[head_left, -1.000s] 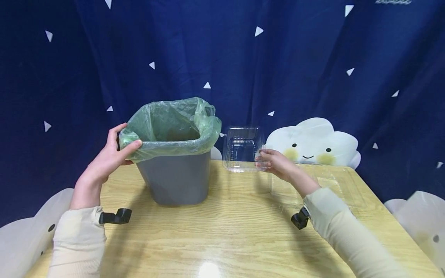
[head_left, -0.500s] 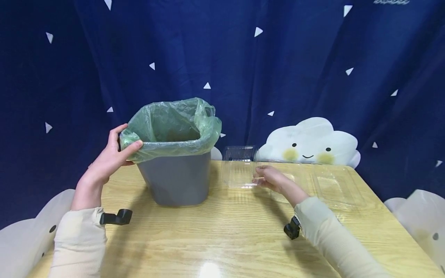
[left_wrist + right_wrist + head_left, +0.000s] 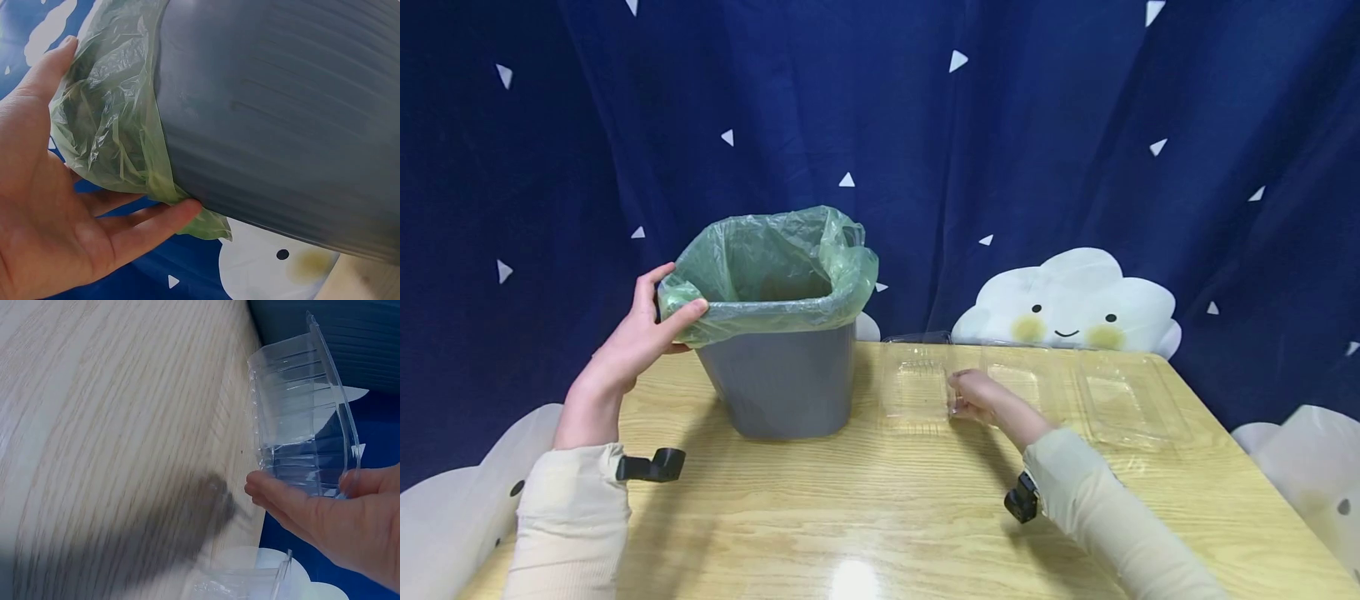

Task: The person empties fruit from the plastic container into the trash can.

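Note:
A grey trash bin [image 3: 782,387] stands at the table's back left, lined with a green plastic bag [image 3: 760,318] folded over its rim. At the bin's left corner, my left hand [image 3: 628,350] grips the bag-covered rim, thumb in front and fingers around the side. In the left wrist view, the little finger of the left hand [image 3: 94,219] reaches the bin wall below the bag's edge. My right hand [image 3: 988,398] pinches the right side of a clear square plastic container [image 3: 916,387]. That container [image 3: 300,406] sits low at the tabletop, its open side up.
To the right, another clear container [image 3: 1018,379] and a further one [image 3: 1123,400] lie along the table's back edge. A blue curtain [image 3: 850,100] with white triangles hangs behind the wooden table [image 3: 850,500].
My right hand has lowered the clear container from above the table's back edge down to the tabletop, tilting it flatter. The left hand and the bin have stayed put.

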The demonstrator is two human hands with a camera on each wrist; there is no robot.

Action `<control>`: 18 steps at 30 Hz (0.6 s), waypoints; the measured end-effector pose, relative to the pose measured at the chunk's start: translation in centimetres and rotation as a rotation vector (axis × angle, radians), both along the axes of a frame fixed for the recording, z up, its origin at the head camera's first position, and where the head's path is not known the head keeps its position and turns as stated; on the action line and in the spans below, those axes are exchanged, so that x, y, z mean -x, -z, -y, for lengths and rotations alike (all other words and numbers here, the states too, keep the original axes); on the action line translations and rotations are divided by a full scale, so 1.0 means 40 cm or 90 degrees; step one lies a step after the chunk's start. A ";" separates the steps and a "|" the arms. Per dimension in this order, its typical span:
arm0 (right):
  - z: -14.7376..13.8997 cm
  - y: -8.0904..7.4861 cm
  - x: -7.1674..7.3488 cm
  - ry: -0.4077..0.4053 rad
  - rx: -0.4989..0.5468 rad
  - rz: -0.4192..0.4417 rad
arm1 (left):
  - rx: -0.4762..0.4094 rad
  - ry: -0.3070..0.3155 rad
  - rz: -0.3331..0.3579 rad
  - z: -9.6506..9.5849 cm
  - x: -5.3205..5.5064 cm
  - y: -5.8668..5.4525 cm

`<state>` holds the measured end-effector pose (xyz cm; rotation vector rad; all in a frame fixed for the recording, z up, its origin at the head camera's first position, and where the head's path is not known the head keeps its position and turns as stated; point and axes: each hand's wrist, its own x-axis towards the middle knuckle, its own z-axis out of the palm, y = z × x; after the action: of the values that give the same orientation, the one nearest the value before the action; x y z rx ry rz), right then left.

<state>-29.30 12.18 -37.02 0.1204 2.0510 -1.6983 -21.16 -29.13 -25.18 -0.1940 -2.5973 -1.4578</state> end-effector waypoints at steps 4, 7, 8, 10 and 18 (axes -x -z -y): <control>0.003 0.017 0.006 0.003 -0.046 -0.011 | -0.011 0.004 -0.007 -0.003 -0.001 -0.002; -0.006 0.056 0.028 -0.004 -0.046 -0.043 | -0.012 0.004 -0.013 -0.005 -0.003 -0.005; -0.021 0.092 0.056 -0.012 -0.032 -0.045 | -0.011 0.004 -0.013 -0.006 -0.004 -0.006; -0.047 0.157 0.102 -0.020 0.000 -0.051 | -0.008 0.008 -0.013 -0.006 -0.003 -0.006; -0.036 0.103 0.072 0.029 -0.038 -0.030 | 0.006 0.018 0.000 -0.002 -0.005 -0.005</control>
<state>-32.17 13.61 -41.16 0.1496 2.1503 -1.6819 -20.95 -29.05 -24.99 -0.2327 -2.6135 -1.4543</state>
